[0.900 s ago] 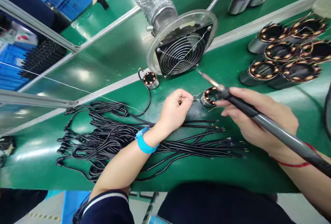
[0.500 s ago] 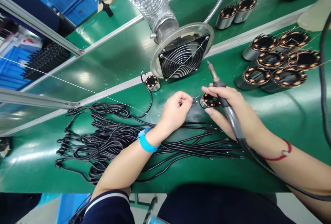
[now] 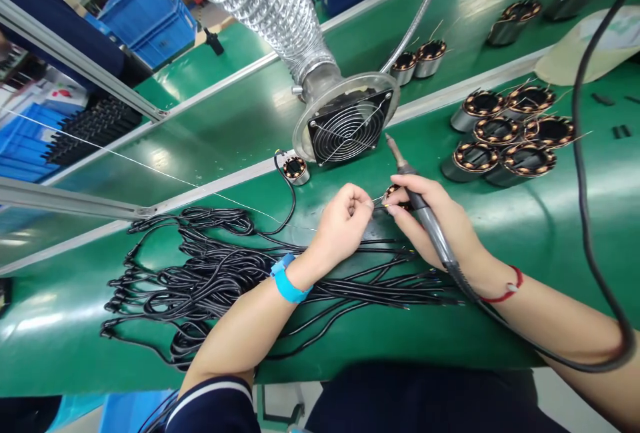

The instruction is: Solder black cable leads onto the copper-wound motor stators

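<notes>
My left hand (image 3: 345,223) is closed in a pinch around the end of a black cable, whose thin wire tips (image 3: 377,200) stick out to the right. A thin pale strand, which looks like solder wire (image 3: 240,204), runs from the upper left toward this hand. My right hand (image 3: 443,216) grips a soldering iron (image 3: 434,228), its tip pointing up and left, away from the wires. The thumb and fingertips of that hand are at the wire tips. Partly hidden behind them is a copper-wound motor stator (image 3: 389,192).
Black cables (image 3: 215,266) lie in a bundle at left, their stripped ends reaching below my hands. A fan-fronted extraction hood (image 3: 349,130) hangs just beyond. One stator (image 3: 296,170) stands left of it; several more stators (image 3: 497,130) stand at right, near a pale cap (image 3: 585,50).
My right thumb and fingertips have moved left and closed in on the wire tips, covering more of the stator. The camera view has shifted slightly. The left hand keeps its pinch.
</notes>
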A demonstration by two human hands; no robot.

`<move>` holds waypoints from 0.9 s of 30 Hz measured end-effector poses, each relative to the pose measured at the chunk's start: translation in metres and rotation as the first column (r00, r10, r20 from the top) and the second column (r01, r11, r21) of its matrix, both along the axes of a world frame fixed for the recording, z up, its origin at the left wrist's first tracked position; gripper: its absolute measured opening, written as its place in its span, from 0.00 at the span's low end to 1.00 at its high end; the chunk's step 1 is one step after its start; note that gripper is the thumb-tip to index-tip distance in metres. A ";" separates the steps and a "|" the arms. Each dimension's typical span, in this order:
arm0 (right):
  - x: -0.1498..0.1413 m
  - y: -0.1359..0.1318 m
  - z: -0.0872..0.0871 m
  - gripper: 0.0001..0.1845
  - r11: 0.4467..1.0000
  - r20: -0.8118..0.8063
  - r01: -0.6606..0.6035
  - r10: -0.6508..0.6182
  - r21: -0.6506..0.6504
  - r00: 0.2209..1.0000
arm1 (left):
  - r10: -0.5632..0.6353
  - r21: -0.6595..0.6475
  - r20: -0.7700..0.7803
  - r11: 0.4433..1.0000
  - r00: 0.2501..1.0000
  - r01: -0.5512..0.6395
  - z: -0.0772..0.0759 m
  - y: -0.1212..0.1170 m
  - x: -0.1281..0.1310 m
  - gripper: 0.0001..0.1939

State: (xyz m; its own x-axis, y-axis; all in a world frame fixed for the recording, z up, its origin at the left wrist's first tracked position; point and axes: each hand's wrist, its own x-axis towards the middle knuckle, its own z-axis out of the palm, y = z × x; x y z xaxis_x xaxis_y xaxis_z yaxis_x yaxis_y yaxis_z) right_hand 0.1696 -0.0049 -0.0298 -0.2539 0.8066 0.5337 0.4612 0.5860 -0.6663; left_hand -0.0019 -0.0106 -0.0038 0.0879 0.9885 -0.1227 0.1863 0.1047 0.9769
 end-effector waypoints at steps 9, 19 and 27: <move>0.002 0.002 -0.002 0.20 0.996 -0.066 -0.016 0.011 -0.084 0.998 | -0.089 0.343 -0.209 0.926 0.974 0.158 0.001 0.000 -0.005 0.06; 0.013 0.009 0.006 0.20 0.995 0.121 -0.101 0.099 0.008 0.988 | -0.025 0.252 -0.378 0.959 0.926 0.128 0.006 0.001 -0.002 0.08; 0.007 0.007 0.006 0.20 1.000 0.085 0.027 -0.026 -0.014 0.996 | -0.032 0.161 -0.309 0.983 0.951 0.086 0.011 0.002 -0.001 0.07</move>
State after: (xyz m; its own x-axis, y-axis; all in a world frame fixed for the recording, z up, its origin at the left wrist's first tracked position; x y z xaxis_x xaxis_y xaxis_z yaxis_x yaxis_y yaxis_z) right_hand 0.1761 0.0016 -0.0242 -0.2758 0.8215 0.4991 0.5317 0.5629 -0.6328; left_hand -0.0024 -0.0085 0.0069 0.1317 0.9911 0.0166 0.4774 -0.0781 0.8752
